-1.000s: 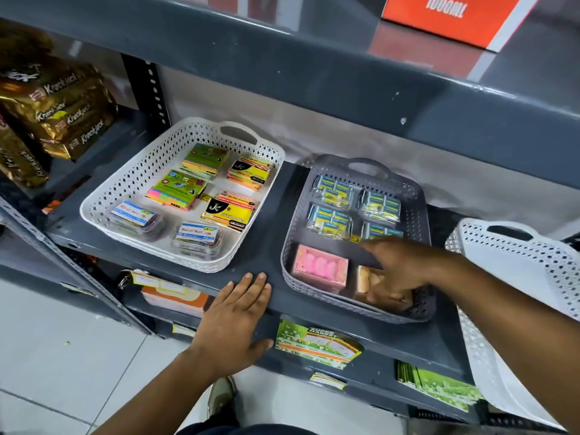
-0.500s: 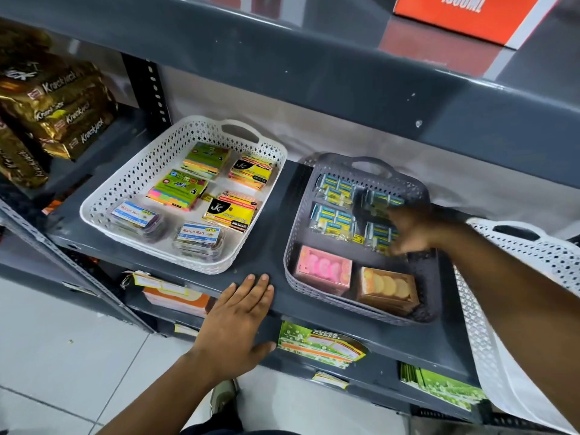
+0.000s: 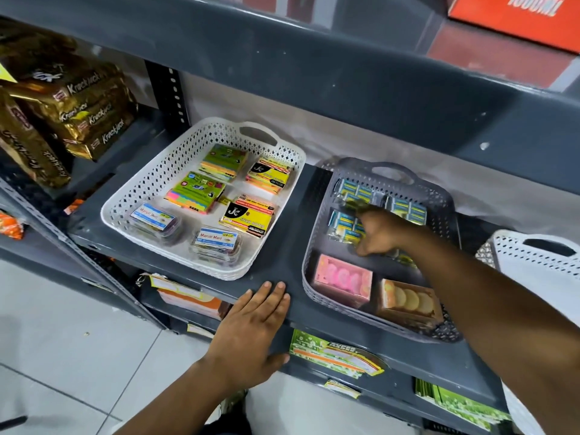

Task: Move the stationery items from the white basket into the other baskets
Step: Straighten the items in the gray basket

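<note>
The white basket [image 3: 131, 196] on the grey shelf holds green sticky-note pads [image 3: 196, 191], yellow sticky-note packs [image 3: 248, 219] and two clear clip boxes [image 3: 216, 243]. To its right, the grey basket [image 3: 317, 221] holds blue-and-yellow packets [image 3: 406, 210], a pink box [image 3: 342, 279] and an orange box [image 3: 408, 301]. My right hand [image 3: 381, 232] is inside the grey basket, fingers curled over the packets, fingertips on a blurred one. Whether it grips that packet is unclear. My left hand [image 3: 251, 328] lies flat on the shelf's front edge, holding nothing.
A second white basket [image 3: 533, 265] sits at the far right, partly behind my right arm. Gold biscuit packs [image 3: 78, 114] fill the left bay. The upper shelf [image 3: 314, 73] overhangs closely. Green leaflets [image 3: 332, 353] lie on the shelf below.
My right hand left the orange box at the grey basket's front, rose to the packets at the back and slid left across them. My left hand stayed on the shelf edge.
</note>
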Demonstrator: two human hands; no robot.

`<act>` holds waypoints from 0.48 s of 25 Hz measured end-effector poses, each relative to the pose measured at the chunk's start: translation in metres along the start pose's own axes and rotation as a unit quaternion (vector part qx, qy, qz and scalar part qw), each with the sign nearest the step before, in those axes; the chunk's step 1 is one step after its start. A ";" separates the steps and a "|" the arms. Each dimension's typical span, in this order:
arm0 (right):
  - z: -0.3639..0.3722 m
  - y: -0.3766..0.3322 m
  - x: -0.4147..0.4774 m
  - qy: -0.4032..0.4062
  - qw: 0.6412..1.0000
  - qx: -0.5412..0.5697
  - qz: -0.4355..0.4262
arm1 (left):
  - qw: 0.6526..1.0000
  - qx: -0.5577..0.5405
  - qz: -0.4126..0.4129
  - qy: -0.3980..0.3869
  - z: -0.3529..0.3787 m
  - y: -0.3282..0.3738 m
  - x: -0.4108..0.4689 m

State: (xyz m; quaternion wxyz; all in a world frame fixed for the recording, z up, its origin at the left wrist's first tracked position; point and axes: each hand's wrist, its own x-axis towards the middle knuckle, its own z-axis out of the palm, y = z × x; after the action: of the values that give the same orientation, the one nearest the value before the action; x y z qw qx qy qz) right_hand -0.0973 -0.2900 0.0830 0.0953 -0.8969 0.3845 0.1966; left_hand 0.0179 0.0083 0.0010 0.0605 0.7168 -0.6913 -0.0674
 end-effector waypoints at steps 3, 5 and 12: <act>-0.012 0.001 0.002 -0.009 1.000 0.000 -0.004 | 1.000 -0.008 -0.005 -0.014 -0.002 0.001 0.001; -0.039 0.003 0.012 0.015 0.999 0.047 -0.004 | 1.000 -0.010 -0.004 -0.016 -0.004 0.002 0.001; -0.042 0.004 0.055 0.034 0.998 0.046 0.011 | 0.999 -0.022 -0.003 -0.036 -0.010 0.001 0.003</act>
State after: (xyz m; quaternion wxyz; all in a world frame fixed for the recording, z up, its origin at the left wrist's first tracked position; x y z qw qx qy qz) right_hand -0.0539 -0.3427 0.0976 0.1211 -0.8934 0.4064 0.1486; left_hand 0.0190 0.0052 0.0109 0.0507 0.7148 -0.6890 -0.1086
